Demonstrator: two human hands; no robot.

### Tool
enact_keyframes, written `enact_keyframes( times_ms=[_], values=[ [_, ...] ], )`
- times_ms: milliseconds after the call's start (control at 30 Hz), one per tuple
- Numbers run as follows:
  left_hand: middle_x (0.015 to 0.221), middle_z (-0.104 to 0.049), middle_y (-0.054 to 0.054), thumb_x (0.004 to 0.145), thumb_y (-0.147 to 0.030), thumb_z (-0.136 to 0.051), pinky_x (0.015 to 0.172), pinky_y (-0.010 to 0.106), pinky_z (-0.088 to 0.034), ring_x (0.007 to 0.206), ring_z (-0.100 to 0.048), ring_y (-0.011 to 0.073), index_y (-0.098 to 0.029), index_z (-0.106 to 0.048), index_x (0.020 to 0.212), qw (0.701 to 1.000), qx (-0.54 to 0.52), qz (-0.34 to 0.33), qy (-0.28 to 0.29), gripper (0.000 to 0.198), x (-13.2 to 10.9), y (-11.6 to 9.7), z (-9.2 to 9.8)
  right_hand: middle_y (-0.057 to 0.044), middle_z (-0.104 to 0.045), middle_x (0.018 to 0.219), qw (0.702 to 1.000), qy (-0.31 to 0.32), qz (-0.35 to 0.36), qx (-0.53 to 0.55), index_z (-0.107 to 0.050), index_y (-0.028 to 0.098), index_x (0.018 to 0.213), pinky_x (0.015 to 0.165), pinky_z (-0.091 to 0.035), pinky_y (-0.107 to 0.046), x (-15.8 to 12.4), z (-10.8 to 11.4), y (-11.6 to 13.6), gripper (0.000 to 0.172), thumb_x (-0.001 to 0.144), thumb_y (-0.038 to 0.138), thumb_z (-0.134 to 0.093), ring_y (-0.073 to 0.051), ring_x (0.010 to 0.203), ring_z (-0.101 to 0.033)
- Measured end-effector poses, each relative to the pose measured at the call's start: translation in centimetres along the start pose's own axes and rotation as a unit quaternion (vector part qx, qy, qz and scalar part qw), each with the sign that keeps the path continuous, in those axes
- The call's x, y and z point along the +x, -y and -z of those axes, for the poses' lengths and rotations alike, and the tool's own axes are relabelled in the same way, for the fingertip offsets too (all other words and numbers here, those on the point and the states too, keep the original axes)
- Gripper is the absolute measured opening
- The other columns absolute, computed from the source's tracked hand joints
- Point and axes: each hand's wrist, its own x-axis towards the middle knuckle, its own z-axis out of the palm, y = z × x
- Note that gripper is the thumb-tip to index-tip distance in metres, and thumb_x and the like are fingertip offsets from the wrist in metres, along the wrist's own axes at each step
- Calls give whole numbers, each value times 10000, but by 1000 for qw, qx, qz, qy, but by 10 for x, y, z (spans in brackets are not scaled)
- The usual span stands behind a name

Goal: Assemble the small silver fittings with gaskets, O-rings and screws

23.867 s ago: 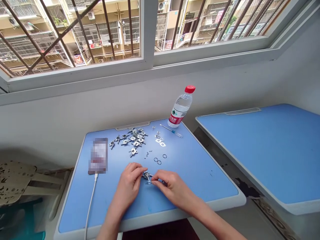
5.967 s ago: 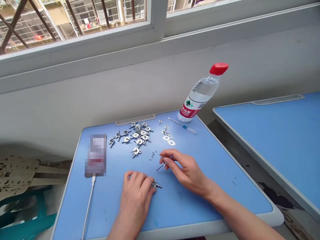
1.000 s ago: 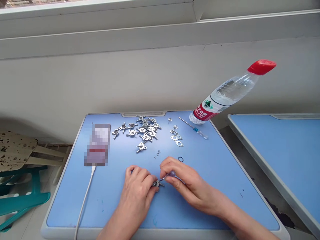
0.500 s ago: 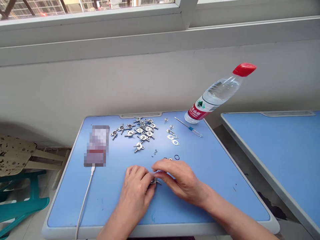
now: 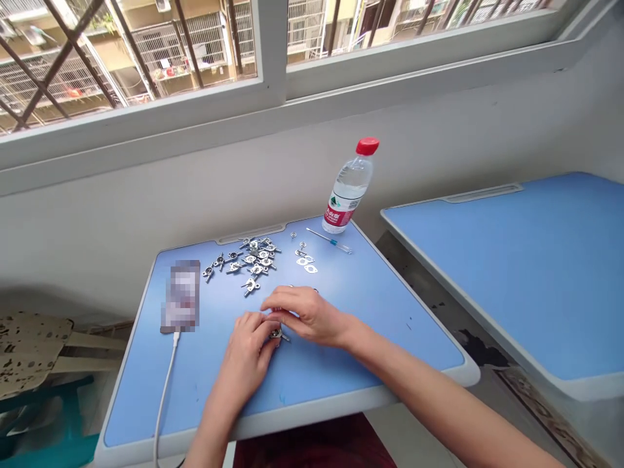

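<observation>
My left hand (image 5: 247, 348) rests on the blue table, closed, with thumb and forefinger around a small metal fitting (image 5: 276, 333) that has a thin pipe stub sticking out to the right. Arched over the fitting is my right hand (image 5: 305, 315), its thumb and fingertips brought together at the left forefinger; whatever they pinch is hidden. Behind the hands lies a pile of similar metal fittings (image 5: 257, 268). To the right of the pile are several flat oval metal plates (image 5: 311, 268) and small round metal parts (image 5: 303, 245). A dark ring peeks out behind my right hand.
A screwdriver (image 5: 333, 242) with a clear handle lies at the back right, near a red-capped water bottle (image 5: 347, 188). On the left lies a phone (image 5: 182, 296) with a white cable (image 5: 168, 383). Another blue table (image 5: 526, 273) stands to the right, across a gap.
The head view has swung up and to the right, so more window shows and everything on the table sits further left. Both hands keep nearly the same pose around the fitting.
</observation>
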Motion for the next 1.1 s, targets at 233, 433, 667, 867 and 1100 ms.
enact_keyframes(
  times_ms=[233,433,667,867,1100],
  values=[
    [964,-633,40,917,-136,-530,847,375,-491,937,-559,205,-210,-621,982,1000,-8,-12,8,134,2,0,2,-39,-688,846,995,-28,-47,80,-670,172,988,674,-504,-265,-6,7,-2,192,902,126,-505,-135,714,-607],
    [1075,-642,54,893,-134,-541,903,415,-476,1012,-558,226,-219,-633,1013,1000,-17,-15,-6,174,1,7,-3,-45,-641,804,999,-18,-20,44,-633,170,861,719,-479,-279,-2,-11,-1,116,908,180,-527,-152,746,-581],
    [954,-644,47,909,-191,-531,871,391,-483,954,-571,222,-219,-635,970,1000,-12,-21,-11,123,2,4,-2,-22,-654,858,995,11,-50,90,-607,164,1123,686,-478,-234,-4,6,-1,296,938,115,-382,-112,714,-572],
    [1054,-661,72,879,-191,-541,907,433,-480,1019,-578,257,-232,-645,983,999,-24,-22,-27,153,2,14,-9,14,-588,678,992,2,-73,101,-654,171,916,654,-448,-236,3,-15,0,136,913,210,-524,-117,627,-519],
    [1039,-658,61,886,-197,-533,896,422,-474,1006,-573,255,-242,-638,962,999,-31,-22,-29,137,2,12,-8,12,-631,746,985,59,-70,148,-625,193,1145,602,-468,-220,-1,-1,1,285,982,244,-396,-107,618,-567]
  ],
)
